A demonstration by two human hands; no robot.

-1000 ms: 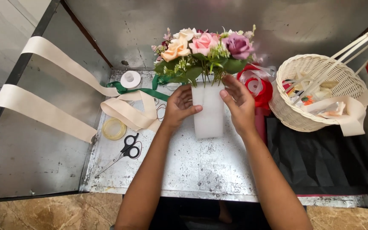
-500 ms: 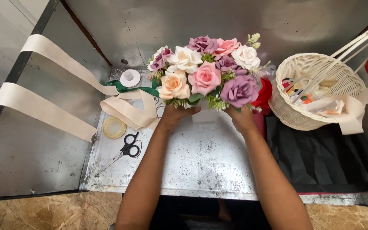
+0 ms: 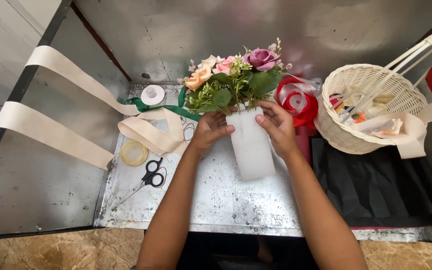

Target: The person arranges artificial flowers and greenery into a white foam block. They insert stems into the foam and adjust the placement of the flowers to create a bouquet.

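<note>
A white foam block stands on the metal table, tilted with its top leaning away from me. Artificial roses in peach, pink, cream and purple, with green leaves, stick out of its top. My left hand grips the block's upper left side just under the leaves. My right hand grips its upper right side, thumb on the front face.
Black scissors and a yellowish tape roll lie at the left. Wide cream ribbon, green ribbon and a white spool sit behind. Red ribbon, a white wicker basket and black sheet are at the right.
The arrangement, tipped with blooms facing me half a second ago, has swung back so the flowers point away and the white block shows again. Both hands stayed on it.
</note>
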